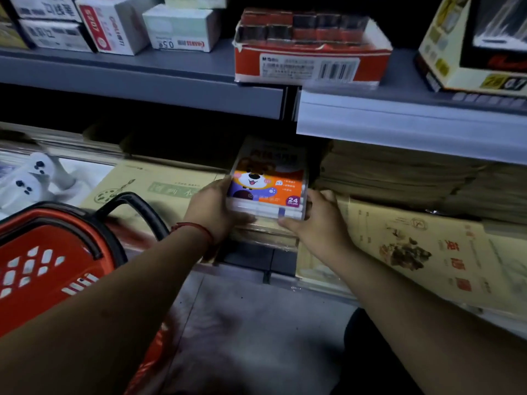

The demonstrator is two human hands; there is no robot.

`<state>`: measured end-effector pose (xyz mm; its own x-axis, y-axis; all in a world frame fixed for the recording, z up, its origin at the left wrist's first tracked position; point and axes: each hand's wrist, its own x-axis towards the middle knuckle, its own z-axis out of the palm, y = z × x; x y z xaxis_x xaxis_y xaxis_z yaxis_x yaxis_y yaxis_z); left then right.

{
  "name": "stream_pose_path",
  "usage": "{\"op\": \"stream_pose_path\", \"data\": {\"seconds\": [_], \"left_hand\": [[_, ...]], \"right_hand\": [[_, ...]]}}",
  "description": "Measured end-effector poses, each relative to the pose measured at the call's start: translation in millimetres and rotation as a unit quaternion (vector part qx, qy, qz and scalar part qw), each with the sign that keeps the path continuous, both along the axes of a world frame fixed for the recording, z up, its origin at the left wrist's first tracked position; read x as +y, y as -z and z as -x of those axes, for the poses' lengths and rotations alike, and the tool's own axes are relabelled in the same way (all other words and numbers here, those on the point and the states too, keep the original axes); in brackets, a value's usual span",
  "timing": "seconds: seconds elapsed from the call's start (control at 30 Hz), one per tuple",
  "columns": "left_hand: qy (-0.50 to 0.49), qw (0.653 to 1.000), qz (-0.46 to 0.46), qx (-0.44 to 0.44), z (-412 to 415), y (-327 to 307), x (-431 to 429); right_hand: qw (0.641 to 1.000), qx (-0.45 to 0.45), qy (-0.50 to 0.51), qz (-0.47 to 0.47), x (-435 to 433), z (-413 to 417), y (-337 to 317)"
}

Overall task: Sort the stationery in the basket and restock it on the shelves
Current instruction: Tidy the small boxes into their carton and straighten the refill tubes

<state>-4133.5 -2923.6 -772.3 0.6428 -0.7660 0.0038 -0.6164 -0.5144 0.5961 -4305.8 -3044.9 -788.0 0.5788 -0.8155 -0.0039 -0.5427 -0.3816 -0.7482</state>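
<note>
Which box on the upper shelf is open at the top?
The red carton with the barcode label, in the middle: small red and dark packs show in it. The white boxes left of it are closed.

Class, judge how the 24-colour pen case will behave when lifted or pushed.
The 24-colour pen case looks stiff, its edges straight between left hand and right hand. Its glossy clear shell may be slippery. Flat-sided, it should slide, not roll.

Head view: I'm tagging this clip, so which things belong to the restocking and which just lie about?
Job: 24-colour box, held by left hand and right hand; red basket.
Lying about: red carton, white boxes, brown paper stacks.
</note>
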Motion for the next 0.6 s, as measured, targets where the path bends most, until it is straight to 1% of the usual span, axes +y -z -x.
{"op": "stream_pose_path", "data": {"seconds": [0.17,0.2,0.27,0.33,0.43,0.5,0.6], "left_hand": [[-0.020,1.000,0.020,0.010,5.7,16.9,-8.1],[-0.011,1.000,0.012,0.004,6.0,15.6,-8.7],[0.005,0.999,-0.040,-0.017,4.8,11.2,-8.6],[0.026,0.990,-0.106,-0.083,8.3,0.6,-4.8],[0.077,0.958,-0.158,-0.227,25.5,-25.0,10.2],[0.098,0.944,-0.159,-0.273,37.0,-43.7,23.1],[0.119,0.934,-0.146,-0.304,54.1,-73.9,40.8]], "right_hand": [[0.997,-0.001,0.037,0.072,3.7,-2.3,17.3],[0.996,0.002,0.034,0.077,4.6,-1.8,17.8],[0.997,0.019,0.015,0.080,4.8,-0.3,14.3],[0.995,0.055,-0.005,0.085,4.1,3.6,3.8],[0.987,0.109,-0.019,0.115,8.6,18.0,-22.2],[0.981,0.121,-0.044,0.142,14.8,31.1,-42.2],[0.970,0.149,-0.091,0.170,27.3,52.2,-74.7]]}}
